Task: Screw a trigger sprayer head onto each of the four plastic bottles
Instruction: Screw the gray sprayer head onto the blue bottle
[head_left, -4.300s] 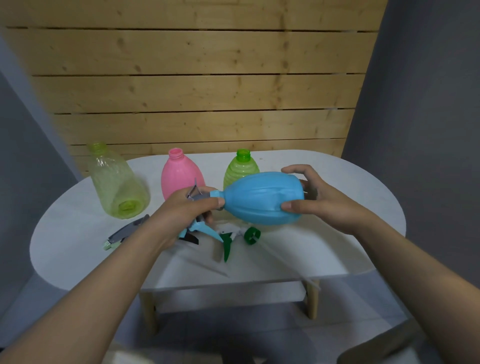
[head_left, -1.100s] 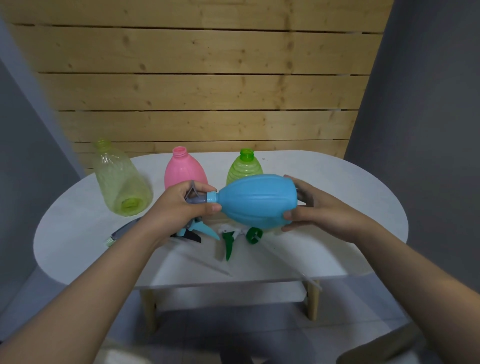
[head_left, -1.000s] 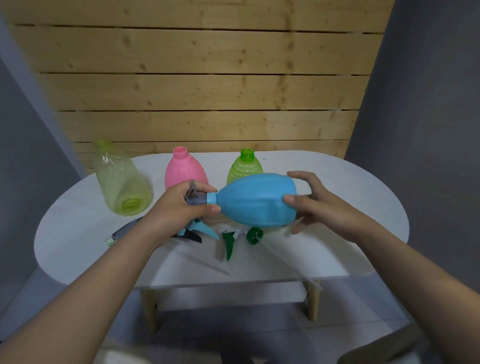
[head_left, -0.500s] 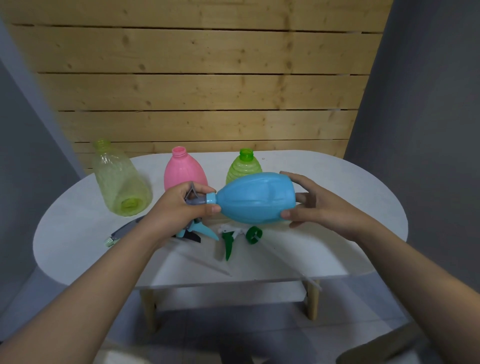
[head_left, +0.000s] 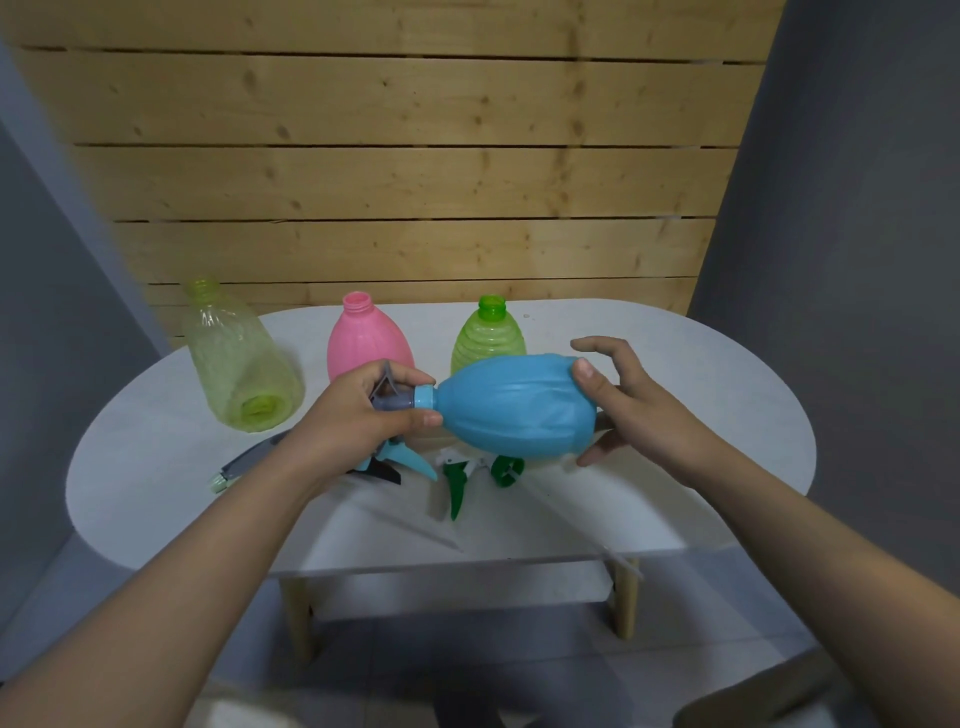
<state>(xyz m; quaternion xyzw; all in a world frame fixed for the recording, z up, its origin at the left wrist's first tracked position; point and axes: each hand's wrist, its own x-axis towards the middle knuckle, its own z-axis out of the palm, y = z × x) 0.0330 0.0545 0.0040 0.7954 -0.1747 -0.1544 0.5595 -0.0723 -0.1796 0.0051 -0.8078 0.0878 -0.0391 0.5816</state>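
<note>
We see left grip (head_left: 358, 415) pinching grey sprayer head (head_left: 393, 401) on ribbed, bulbous blue plastic bottle (head_left: 511, 408); right grip (head_left: 631, 402) spread at its base

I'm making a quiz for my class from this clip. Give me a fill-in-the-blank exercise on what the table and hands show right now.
1. The right hand touches the base of the ____ bottle, held sideways.
2. The left hand grips the sprayer head at that bottle's ____.
3. The pink bottle stands upright with its mouth ____.
4. The yellow-green clear bottle stands at the table's far ____ side.

Missing words: blue; neck; open; left
</note>
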